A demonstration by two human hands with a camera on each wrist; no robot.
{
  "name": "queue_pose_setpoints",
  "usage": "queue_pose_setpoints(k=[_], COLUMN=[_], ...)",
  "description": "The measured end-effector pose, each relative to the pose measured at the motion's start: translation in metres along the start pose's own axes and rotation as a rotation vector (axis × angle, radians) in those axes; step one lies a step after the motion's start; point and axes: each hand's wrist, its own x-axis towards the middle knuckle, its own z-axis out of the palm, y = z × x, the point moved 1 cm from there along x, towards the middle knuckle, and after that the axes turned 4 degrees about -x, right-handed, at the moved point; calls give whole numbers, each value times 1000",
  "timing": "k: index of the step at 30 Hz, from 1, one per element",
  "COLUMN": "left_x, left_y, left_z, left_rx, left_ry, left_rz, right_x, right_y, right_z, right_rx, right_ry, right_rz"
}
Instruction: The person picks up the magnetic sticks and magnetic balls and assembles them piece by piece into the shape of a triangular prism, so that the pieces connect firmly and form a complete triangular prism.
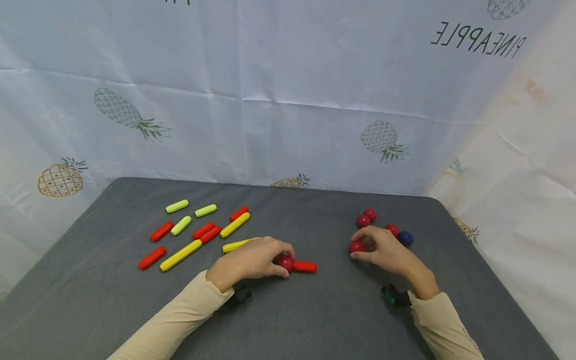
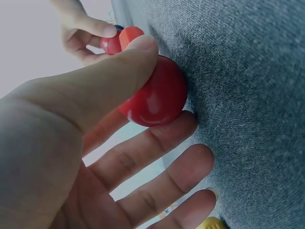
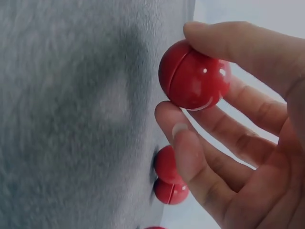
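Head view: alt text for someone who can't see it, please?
Left hand holds a red ball beside a red stick; right hand holds another red ball. Yellow and red sticks lie left, more balls right, on a grey table.

The word "PINEAPPLE" stands in dark capitals, mirror-reversed, on the cloth, high on the right of the head view. Left of centre, letters on it are cut by the top edge, unreadable. Faint marks on the right sleeve are too small to read.
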Motion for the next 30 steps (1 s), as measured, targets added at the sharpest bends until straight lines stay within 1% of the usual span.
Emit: queue_pose_setpoints(k=[7,18,23,30], left_x=[1,2,3,3], left_y=[-1,-1,-1,0], left_z=[1,4,3,3], left_rx=[13,34,37,45], left_ry=[21,37,39,43], left_rz=[-3,-6,-14,-9], right_x=[1,5,7,9], right_y=[-8,-24,-30,-39], right_z=[5,15,20,27], right_rx=[17,75,89,101], right_ry=[-1,-1,-23,-66], right_rz=[-26,-111,-134,-152])
